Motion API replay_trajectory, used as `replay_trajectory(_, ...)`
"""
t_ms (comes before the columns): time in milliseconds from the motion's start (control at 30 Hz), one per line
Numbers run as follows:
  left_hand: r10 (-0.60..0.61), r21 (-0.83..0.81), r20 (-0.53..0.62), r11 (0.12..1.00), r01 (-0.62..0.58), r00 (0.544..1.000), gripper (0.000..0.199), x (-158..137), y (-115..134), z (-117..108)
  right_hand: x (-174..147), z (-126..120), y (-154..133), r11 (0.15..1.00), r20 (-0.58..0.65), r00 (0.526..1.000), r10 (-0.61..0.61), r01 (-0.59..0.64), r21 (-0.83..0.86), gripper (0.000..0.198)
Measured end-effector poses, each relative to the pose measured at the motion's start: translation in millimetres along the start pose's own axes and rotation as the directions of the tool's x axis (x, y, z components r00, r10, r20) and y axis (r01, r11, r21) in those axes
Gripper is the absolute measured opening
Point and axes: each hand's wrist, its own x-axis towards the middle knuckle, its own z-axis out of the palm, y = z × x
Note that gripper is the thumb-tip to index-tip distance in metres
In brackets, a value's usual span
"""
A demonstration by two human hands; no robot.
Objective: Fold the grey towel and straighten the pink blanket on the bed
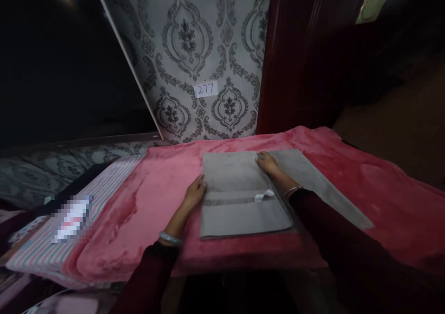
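grey cloth (239, 198) (folded) under flat hands (195, 191).

Pink plush blanket (347, 166) covering the table, folded grey cloth (239, 198) lying on it

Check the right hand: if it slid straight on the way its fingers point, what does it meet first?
The right hand lies on the grey cloth, fingers pointing left and slightly away. Straight on is more grey cloth, then likely the pink blanket at its far edge; depth is unclear.
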Motion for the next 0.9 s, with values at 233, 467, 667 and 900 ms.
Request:
replay_trajectory(233,0.001,0.33,-0.149,0.943,0.049,0.989,0.055,25,22,32,3,19,3,0.996,0.009,1.0,0.014,-0.013,-0.088,0.06)
replay_trajectory(467,0.096,0.598,-0.085,0.801,-0.026,0.992,0.055,41,38,14,-3,18,-24,0.965,0.013,0.982,-0.186,0.185,-0.185,0.058)
replay_trajectory(667,0.274,0.742,0.23,0.571,-0.35,0.934,0.059,69,62,46,-16,57,-58,0.75,0.276,0.786,-0.553,0.614,-0.247,0.059)
replay_trajectory(900,0.167,0.746,0.304,0.571,-0.343,0.938,0.066,74,40,64,21,47,-8,0.82,0.314,0.883,-0.349,0.45,-0.354,0.066)
